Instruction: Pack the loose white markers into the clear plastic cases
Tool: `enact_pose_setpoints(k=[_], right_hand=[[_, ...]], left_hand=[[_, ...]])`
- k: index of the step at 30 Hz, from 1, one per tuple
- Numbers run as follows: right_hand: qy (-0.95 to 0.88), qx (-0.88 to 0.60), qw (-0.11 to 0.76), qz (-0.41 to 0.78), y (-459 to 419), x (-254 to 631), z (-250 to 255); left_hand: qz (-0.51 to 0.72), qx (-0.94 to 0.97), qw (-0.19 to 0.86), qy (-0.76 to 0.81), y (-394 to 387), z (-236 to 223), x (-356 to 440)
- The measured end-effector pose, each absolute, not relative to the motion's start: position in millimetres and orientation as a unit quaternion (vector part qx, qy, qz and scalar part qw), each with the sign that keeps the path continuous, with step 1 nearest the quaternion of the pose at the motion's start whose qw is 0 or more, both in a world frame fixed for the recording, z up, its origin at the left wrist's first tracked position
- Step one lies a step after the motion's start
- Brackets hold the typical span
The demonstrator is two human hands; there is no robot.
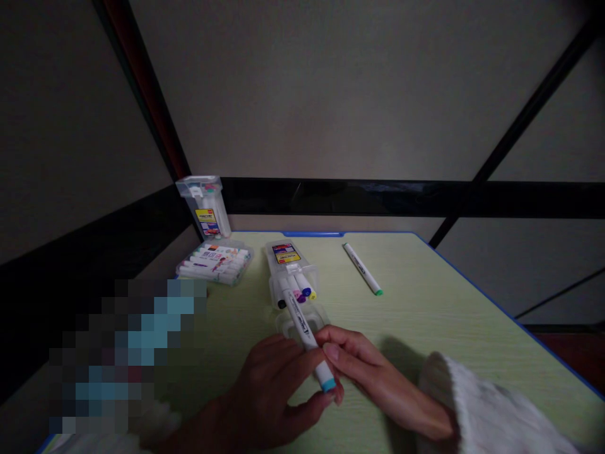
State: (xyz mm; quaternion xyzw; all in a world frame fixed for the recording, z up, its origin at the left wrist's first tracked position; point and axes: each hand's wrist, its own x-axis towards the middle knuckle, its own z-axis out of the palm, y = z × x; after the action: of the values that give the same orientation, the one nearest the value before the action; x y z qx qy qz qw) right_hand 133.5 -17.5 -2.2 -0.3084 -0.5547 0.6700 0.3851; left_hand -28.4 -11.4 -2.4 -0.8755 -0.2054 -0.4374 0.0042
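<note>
A white marker [302, 328] with a light blue end slants toward me, its far end at the mouth of an open clear plastic marker case [275, 291]. My left hand [269, 384] is closed around the near part of it, a finger lying across the barrel and the thumb by the blue end. From the other side, my right hand [373, 372] pinches the same barrel with thumb and fingers. Blue, yellow, purple, pink and black ends of several markers show inside the case. Its hinged lid [326, 313] hangs open on the table, partly behind my hands.
On the right of the pale green table [425, 302] lies a green-ended marker [363, 270]. A flat clear box of markers [215, 261] lies at the back left. Behind it stands an upright closed marker case [207, 208]. A blurred-out patch covers the left side.
</note>
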Motion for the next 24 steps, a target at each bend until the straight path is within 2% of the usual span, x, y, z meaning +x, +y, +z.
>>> enact_pose_setpoints(k=[5,24], right_hand=[[-0.558,-0.298,0.375,0.677,-16.9,132.9,-1.8],[-0.567,-0.293,0.376,0.672,-16.3,133.1,-0.8]], left_hand=[[-0.438,-0.867,-0.034,-0.235,-11.5,-6.5,-27.6],[-0.432,-0.867,-0.01,-0.247,-9.9,-5.7,-28.8]])
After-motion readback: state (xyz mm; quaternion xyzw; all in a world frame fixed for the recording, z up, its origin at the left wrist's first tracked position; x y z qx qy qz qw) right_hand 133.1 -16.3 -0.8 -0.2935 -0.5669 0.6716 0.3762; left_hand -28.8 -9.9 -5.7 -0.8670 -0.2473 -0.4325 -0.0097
